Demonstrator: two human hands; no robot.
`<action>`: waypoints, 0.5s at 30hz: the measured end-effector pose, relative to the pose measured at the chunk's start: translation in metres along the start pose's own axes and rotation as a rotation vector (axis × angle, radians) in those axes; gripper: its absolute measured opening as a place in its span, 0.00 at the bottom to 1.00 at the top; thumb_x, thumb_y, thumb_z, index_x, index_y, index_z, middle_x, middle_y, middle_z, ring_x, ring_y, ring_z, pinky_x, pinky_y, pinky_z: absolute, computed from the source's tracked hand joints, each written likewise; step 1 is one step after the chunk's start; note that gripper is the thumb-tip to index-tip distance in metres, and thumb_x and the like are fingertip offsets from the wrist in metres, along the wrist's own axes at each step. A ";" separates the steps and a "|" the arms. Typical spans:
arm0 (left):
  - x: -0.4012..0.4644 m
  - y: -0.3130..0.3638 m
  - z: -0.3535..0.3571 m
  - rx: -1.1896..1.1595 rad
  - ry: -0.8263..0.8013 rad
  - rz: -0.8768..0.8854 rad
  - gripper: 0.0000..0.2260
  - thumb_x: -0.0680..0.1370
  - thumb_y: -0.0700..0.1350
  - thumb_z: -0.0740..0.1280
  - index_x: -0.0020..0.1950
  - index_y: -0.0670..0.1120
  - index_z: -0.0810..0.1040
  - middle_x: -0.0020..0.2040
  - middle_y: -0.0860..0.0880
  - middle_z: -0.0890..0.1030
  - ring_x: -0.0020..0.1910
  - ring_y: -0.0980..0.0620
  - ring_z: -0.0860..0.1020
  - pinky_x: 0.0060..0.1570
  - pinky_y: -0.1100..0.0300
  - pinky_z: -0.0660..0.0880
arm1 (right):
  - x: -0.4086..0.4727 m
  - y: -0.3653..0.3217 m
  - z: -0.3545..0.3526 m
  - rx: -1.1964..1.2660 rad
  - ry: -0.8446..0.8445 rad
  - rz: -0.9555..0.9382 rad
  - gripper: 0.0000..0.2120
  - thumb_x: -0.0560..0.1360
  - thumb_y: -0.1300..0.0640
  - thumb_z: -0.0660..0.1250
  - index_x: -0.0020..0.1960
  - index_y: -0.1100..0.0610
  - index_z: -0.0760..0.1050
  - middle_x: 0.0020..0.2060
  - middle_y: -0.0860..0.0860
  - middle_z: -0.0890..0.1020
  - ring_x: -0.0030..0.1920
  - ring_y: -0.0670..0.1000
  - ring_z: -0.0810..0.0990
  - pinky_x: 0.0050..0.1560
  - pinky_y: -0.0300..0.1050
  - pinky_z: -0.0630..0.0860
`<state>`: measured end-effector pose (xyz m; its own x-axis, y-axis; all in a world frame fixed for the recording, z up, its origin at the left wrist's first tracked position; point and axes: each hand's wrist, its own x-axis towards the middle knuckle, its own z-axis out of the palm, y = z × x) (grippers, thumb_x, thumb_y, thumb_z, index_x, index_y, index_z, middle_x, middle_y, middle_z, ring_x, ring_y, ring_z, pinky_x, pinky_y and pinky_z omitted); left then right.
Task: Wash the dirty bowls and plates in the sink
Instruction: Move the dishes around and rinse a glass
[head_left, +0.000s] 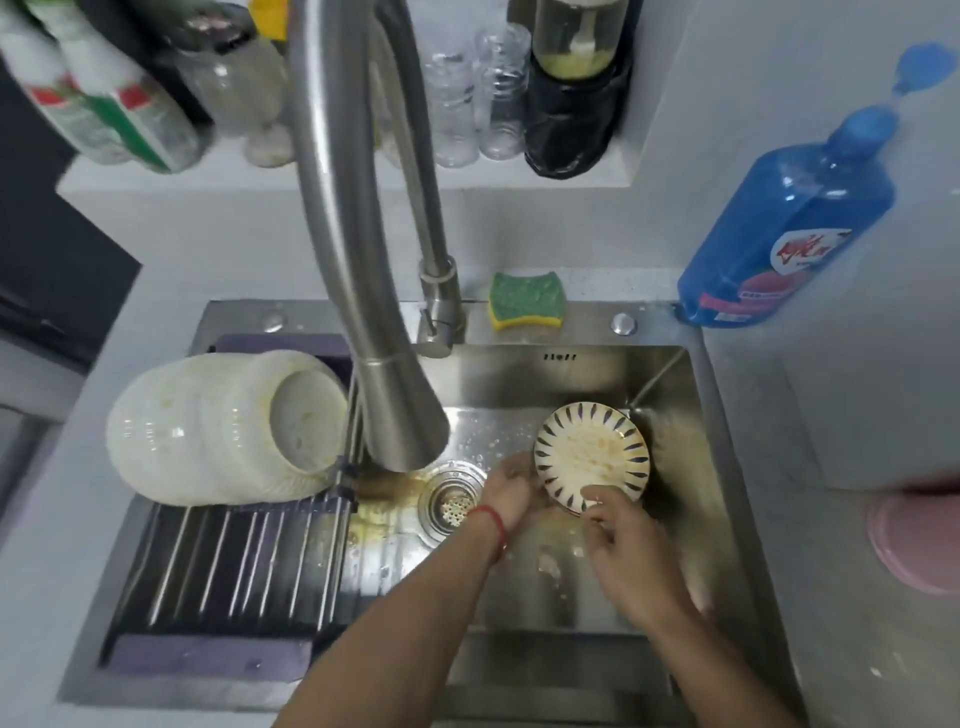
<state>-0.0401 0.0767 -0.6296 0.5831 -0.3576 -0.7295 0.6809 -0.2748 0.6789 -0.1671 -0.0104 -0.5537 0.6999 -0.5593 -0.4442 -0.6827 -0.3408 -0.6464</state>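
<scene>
Both hands (561, 514) hold striped plate (592, 456) (sink stamp unreadable).

home kitchen. stainless sink (670, 395) with drain strainer (453, 500), tall pull-down faucet (363, 260), roll-up drying rack (234, 566) holding stacked white bowls (208, 431). scrub sponge (526, 300), blue dish soap bottle (789, 228) on counter. jars, bottles crowd ledge (311, 179) behind.

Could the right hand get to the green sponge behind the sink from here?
Probably yes: the right hand grips the striped plate, but nothing stands between it and the sponge on the rim.
</scene>
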 end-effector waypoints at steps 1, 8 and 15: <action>-0.014 0.003 -0.014 0.054 0.023 0.061 0.16 0.77 0.29 0.65 0.49 0.51 0.81 0.54 0.43 0.86 0.51 0.42 0.84 0.47 0.49 0.83 | -0.001 -0.012 0.011 -0.005 0.020 -0.031 0.16 0.78 0.64 0.66 0.63 0.50 0.78 0.48 0.45 0.83 0.50 0.47 0.81 0.49 0.37 0.73; -0.151 0.070 -0.218 0.405 0.592 0.657 0.10 0.76 0.35 0.69 0.49 0.51 0.81 0.47 0.53 0.84 0.47 0.50 0.83 0.47 0.55 0.81 | -0.016 -0.158 0.128 0.105 -0.116 -0.314 0.14 0.78 0.60 0.68 0.63 0.53 0.77 0.53 0.50 0.83 0.55 0.52 0.82 0.58 0.53 0.79; -0.111 0.129 -0.344 0.473 0.729 0.269 0.28 0.72 0.54 0.74 0.65 0.41 0.73 0.61 0.44 0.77 0.60 0.41 0.76 0.60 0.47 0.75 | -0.005 -0.268 0.200 0.136 -0.228 -0.284 0.45 0.75 0.48 0.71 0.82 0.53 0.47 0.77 0.54 0.62 0.76 0.59 0.63 0.71 0.59 0.70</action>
<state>0.1352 0.3877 -0.4898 0.9413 0.1466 -0.3041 0.3222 -0.6592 0.6794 0.0542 0.2347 -0.5026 0.8961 -0.2693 -0.3528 -0.4319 -0.3461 -0.8329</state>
